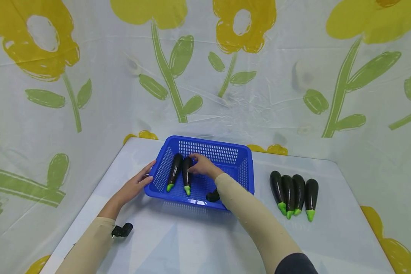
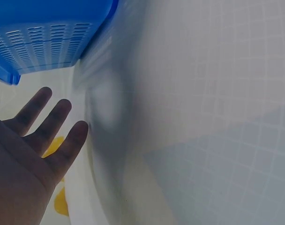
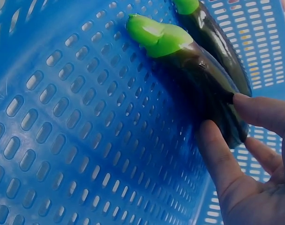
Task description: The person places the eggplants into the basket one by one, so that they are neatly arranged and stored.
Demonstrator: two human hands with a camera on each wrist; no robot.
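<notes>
A blue perforated basket [image 1: 205, 203] sits toward the back of the table with two dark eggplants with green stem ends inside. My right hand [image 1: 203, 166] reaches into it and pinches the rounded end of the inner eggplant [image 1: 187, 173]. In the right wrist view, thumb and fingers stand on either side of that eggplant [image 3: 198, 79]. The other eggplant [image 1: 174, 171] lies beside it, nearer the basket's left wall. My left hand [image 1: 131, 188] is at the left rim, its fingers straight and spread; the left wrist view shows several of those fingers [image 2: 48, 126] outside the basket wall.
Several more eggplants [image 1: 294, 192] lie in a row on the white table [image 1: 335, 236] to the right of the basket. A small black device [image 1: 122, 230] is worn at the left wrist. Behind the table hangs a flower-printed sheet [image 1: 274, 95].
</notes>
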